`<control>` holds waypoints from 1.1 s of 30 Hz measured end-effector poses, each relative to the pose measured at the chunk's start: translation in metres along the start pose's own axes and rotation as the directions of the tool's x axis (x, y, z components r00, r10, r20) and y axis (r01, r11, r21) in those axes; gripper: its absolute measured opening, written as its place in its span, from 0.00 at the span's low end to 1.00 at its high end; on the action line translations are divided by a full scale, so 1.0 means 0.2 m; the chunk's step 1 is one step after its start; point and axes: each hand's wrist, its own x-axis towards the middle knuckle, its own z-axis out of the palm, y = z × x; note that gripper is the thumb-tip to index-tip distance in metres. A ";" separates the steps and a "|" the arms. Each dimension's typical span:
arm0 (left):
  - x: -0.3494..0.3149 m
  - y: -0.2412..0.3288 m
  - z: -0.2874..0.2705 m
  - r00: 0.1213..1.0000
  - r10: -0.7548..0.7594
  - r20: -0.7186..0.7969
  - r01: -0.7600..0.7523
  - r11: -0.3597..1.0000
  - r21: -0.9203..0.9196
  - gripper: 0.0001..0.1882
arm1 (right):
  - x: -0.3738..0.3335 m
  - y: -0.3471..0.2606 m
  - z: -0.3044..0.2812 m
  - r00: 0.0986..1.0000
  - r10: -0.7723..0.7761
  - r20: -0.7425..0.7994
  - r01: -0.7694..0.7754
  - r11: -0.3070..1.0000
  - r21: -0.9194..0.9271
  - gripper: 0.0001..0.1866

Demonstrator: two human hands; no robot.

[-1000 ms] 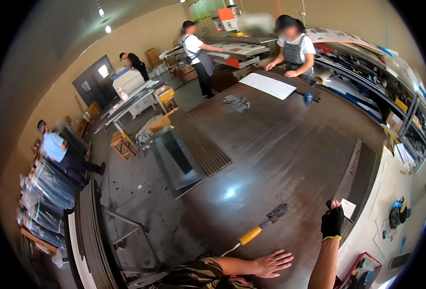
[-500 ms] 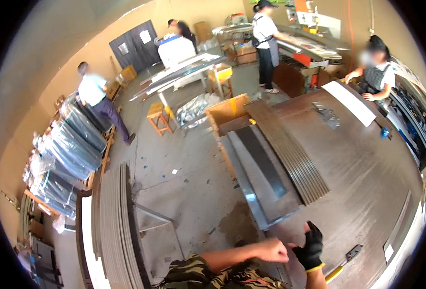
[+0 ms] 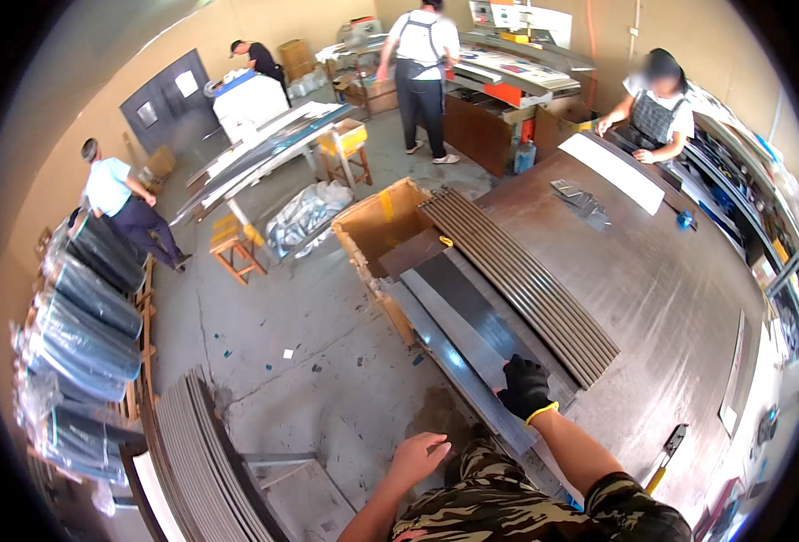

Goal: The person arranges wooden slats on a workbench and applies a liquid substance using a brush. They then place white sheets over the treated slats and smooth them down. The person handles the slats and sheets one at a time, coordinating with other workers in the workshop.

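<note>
My right hand (image 3: 525,388), in a black glove with a yellow cuff, is at the near end of a dark metal strip (image 3: 463,294). Its fingers curl over that end; their tips are partly hidden. Beside the strip, toward the left edge of the table, lies a shinier metal channel (image 3: 454,354). My left hand (image 3: 419,458) is bare and hangs in the air left of the table, fingers loosely stretched, holding nothing. A stack of long ribbed metal profiles (image 3: 526,285) lies just right of the strips.
Yellow-handled pliers (image 3: 667,456) lie on the brown worktable (image 3: 661,307). A cardboard box (image 3: 372,226) stands at its far left corner. Across the table a person (image 3: 657,113) handles a white sheet (image 3: 612,172). More profiles (image 3: 196,461) stand at lower left, near wrapped rolls (image 3: 88,339).
My right hand has moved forward and left onto the dark strip, its fingers curling. My left hand has drawn back left and loosened from a fist. The view has shifted right.
</note>
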 end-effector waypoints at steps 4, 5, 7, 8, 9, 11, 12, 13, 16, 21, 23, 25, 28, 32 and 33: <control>0.28 -0.02 -0.11 0.976 0.207 -0.062 -0.196 0.970 0.144 0.19 | 0.05 0.04 0.05 0.990 -0.063 -0.130 0.084 0.983 0.165 0.39; 0.40 -0.02 -0.17 0.957 0.282 -0.070 -0.261 0.940 0.221 0.19 | 0.07 0.00 0.00 0.991 -0.062 -0.119 0.084 0.978 0.190 0.40; 0.65 0.00 -0.26 0.903 0.428 -0.044 -0.388 0.853 0.349 0.19 | 0.09 -0.06 0.02 0.970 -0.096 -0.225 0.133 0.979 0.154 0.41; 0.76 0.00 -0.30 0.865 0.501 -0.021 -0.450 0.794 0.409 0.20 | 0.13 -0.06 0.02 0.982 -0.062 -0.181 0.088 0.986 0.140 0.38; 0.86 -0.02 -0.37 0.852 0.524 0.028 -0.469 0.737 0.487 0.22 | 0.19 -0.10 0.03 0.989 -0.061 -0.133 0.080 0.987 0.143 0.35; 1.10 -0.01 -0.45 0.827 0.547 0.128 -0.516 0.651 0.556 0.23 | 0.19 -0.09 0.20 0.993 -0.022 -0.113 0.055 0.954 0.296 0.27; 1.18 -0.02 -0.47 0.817 0.548 0.182 -0.540 0.614 0.576 0.24 | 0.19 -0.08 0.29 0.995 -0.001 -0.097 0.037 0.927 0.372 0.23; 1.26 -0.05 -0.52 0.811 0.524 0.260 -0.566 0.590 0.576 0.27 | 0.16 -0.13 0.20 0.988 -0.048 -0.145 0.098 0.927 0.363 0.21; 1.53 0.00 -0.57 0.711 0.556 0.431 -0.687 0.422 0.591 0.29 | 0.18 -0.15 0.02 0.987 -0.014 -0.159 0.063 0.950 0.306 0.15; 1.97 -0.05 -0.64 0.568 0.629 0.531 -0.800 0.269 0.536 0.12 | 0.21 -0.16 -0.29 0.918 0.085 -0.387 0.025 0.962 0.271 0.05; 2.12 -0.02 -0.69 0.485 0.688 0.540 -0.871 0.323 0.371 0.06 | 0.18 -0.13 -0.35 0.873 0.111 -0.474 0.046 0.950 0.308 0.05; 2.20 0.15 -0.76 0.400 0.729 0.556 -0.916 0.291 0.277 0.03 | 0.18 -0.13 -0.46 0.864 0.176 -0.472 0.005 0.934 0.357 0.05; 2.13 0.56 -0.92 0.345 0.766 0.542 -0.938 0.299 0.175 0.03 | 0.06 -0.10 -0.57 0.875 0.306 -0.375 -0.130 0.895 0.428 0.07; 2.11 0.92 -1.29 0.395 0.676 0.622 -0.892 0.445 0.083 0.07 | -0.23 -0.04 -0.87 0.846 0.508 -0.160 -0.370 0.776 0.511 0.13; 2.18 0.95 -1.31 0.427 0.582 0.692 -0.862 0.494 0.116 0.07 | -0.29 0.02 -0.85 0.864 0.495 -0.096 -0.423 0.815 0.396 0.13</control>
